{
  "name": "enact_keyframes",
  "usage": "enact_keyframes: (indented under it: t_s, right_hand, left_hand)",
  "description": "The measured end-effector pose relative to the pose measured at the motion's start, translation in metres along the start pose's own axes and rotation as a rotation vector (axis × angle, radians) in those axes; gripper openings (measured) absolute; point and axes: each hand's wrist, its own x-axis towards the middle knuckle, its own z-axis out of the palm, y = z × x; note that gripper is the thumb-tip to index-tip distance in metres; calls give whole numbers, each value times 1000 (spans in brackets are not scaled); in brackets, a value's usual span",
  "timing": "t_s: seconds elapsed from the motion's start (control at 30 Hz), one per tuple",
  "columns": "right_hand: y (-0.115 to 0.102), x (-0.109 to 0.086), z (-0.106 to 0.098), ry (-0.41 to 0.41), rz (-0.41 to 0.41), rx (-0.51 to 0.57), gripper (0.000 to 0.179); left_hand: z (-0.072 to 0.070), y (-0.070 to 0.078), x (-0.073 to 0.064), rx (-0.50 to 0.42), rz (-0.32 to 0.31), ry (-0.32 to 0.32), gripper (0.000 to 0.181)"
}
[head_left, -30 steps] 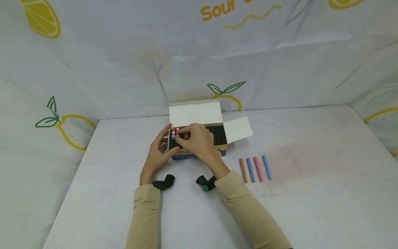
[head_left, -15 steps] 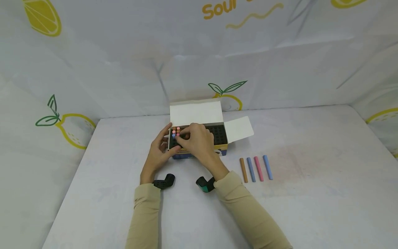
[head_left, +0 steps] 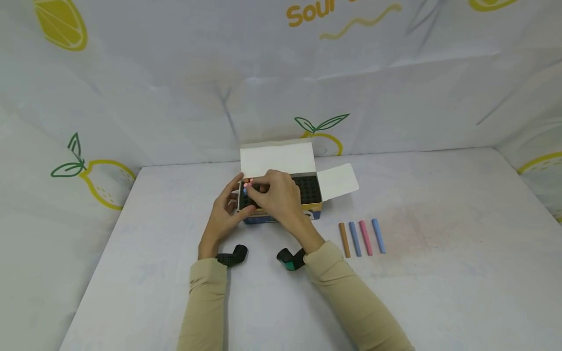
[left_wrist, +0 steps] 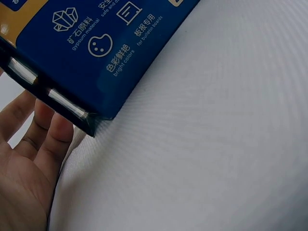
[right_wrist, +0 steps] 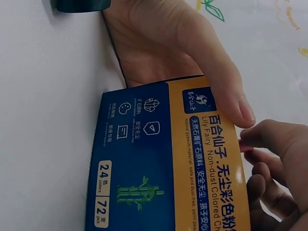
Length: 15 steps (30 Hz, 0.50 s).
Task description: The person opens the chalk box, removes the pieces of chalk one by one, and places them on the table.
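In the head view, an open chalk box [head_left: 281, 216] with a dark holed insert stands before me. My left hand [head_left: 221, 217] grips its left end, the thumb over the front edge. The left wrist view shows that hand's fingers [left_wrist: 53, 137] behind the box end. My right hand [head_left: 281, 195] is over the box's left part, and in the right wrist view thumb and forefinger pinch a pink chalk stick [right_wrist: 245, 146], mostly hidden by the fingers and box. Brown, pink and blue chalk ends [head_left: 245, 190] show in the insert's left corner.
Several chalk sticks lie side by side right of the box: a brown stick [head_left: 344, 240], a pink stick [head_left: 366, 238] and two blue ones. The lid [head_left: 277, 160] stands up at the back, and a side flap [head_left: 338, 181] sticks out right. A patterned cloth backdrop rises behind.
My right hand has risen slightly and shifted toward the back of the box, its fingertips now covering some chalk ends. The left hand keeps its grip; the loose sticks have not moved.
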Motion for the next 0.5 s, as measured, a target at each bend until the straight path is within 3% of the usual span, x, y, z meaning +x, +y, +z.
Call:
enact_keyframes:
  t_s: [0.2,0.5]
  right_hand:
    - [-2,4,-1,33,-20,79,18]
    - [-3,9,-3,-53,12,71,25]
  left_hand:
    - [0,0,1,-2,2,2,79]
    - [0,-1,1,18,0,10,80]
